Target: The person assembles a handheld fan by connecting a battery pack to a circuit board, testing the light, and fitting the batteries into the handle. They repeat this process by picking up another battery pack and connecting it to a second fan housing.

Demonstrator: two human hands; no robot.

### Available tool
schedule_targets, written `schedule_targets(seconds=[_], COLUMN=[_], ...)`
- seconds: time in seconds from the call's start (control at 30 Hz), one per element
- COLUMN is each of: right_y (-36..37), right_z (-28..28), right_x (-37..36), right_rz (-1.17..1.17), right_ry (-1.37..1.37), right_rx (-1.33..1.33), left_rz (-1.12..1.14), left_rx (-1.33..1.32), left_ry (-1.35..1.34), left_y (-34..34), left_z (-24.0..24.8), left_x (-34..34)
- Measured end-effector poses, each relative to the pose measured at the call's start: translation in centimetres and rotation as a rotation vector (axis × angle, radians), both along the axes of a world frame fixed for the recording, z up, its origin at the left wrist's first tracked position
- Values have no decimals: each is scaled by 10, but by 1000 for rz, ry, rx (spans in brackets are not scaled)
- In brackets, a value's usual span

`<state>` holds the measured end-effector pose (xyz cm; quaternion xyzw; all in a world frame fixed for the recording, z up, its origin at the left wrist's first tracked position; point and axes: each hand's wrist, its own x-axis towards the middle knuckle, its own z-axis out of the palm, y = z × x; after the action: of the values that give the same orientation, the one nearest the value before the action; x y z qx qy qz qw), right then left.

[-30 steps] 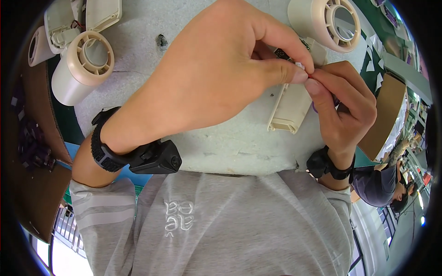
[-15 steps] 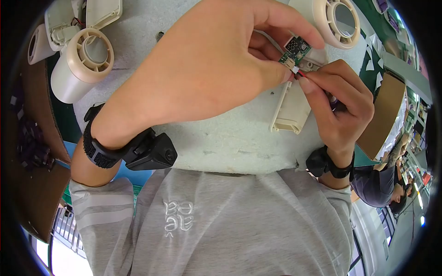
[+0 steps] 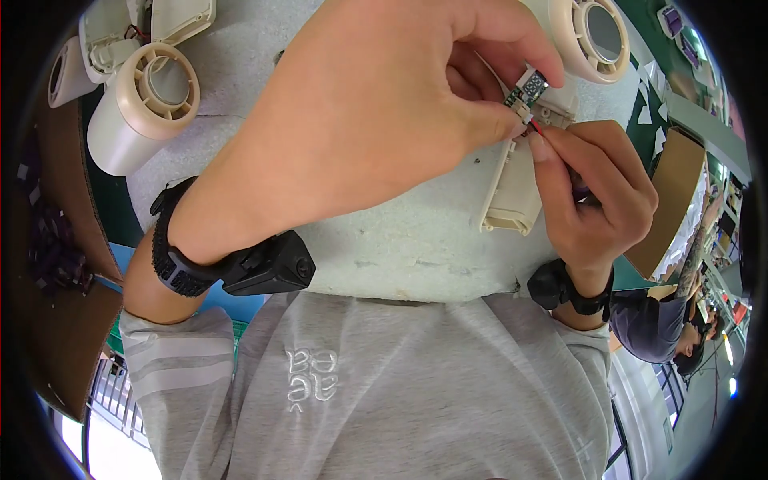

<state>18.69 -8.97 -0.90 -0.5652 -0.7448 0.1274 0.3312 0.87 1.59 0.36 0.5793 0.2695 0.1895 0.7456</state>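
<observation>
My left hand point(image 3: 392, 120) reaches across from the left and pinches a small green circuit board point(image 3: 526, 90) between thumb and fingers. Beside the thumb tip, a small white plug point(image 3: 526, 118) with a red wire point(image 3: 536, 126) meets the board's edge; whether it is fully seated I cannot tell. My right hand point(image 3: 600, 188) pinches the wire just behind that plug, its other fingers curled in. Something dark purple shows partly inside the curled fingers. Beneath both hands lies a cream plastic housing point(image 3: 512, 196), partly covered by them.
A cream cylindrical device point(image 3: 116, 132) with a ribbed round end stands at the left near opened housing parts point(image 3: 108, 56). Another such device point(image 3: 574, 40) is at the upper right. Cardboard boxes point(image 3: 672, 192) flank the pale work surface point(image 3: 384, 256). A person point(image 3: 652, 324) works at the far right.
Both hands have shifted slightly right with the board and wire. The board has turned a little in my left fingers. The cream housing has also moved slightly right.
</observation>
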Motion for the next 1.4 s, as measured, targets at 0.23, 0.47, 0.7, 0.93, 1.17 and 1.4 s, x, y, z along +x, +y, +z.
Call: schedule_targets(seconds=[0.23,0.47,0.7,0.93,1.17,1.4], right_y=[1,1,-5,0,1,1], right_z=[1,-5,-7,-9,-7,-6], right_x=[-1,5,-6,1,0,-3], right_rz=[29,115,-176,-93,-126,-137], right_ry=[8,54,356,186,109,90], right_rx=[0,-8,-137,-29,-11,10], left_rz=[130,120,109,103,87,74], left_rx=[13,121,247,372,496,620], left_ry=[48,74,102,132,163,195], left_y=[-15,-16,-21,-20,-21,-21], left_z=[0,-1,1,-1,-2,-4], left_x=[-11,-12,-11,-12,-15,-17])
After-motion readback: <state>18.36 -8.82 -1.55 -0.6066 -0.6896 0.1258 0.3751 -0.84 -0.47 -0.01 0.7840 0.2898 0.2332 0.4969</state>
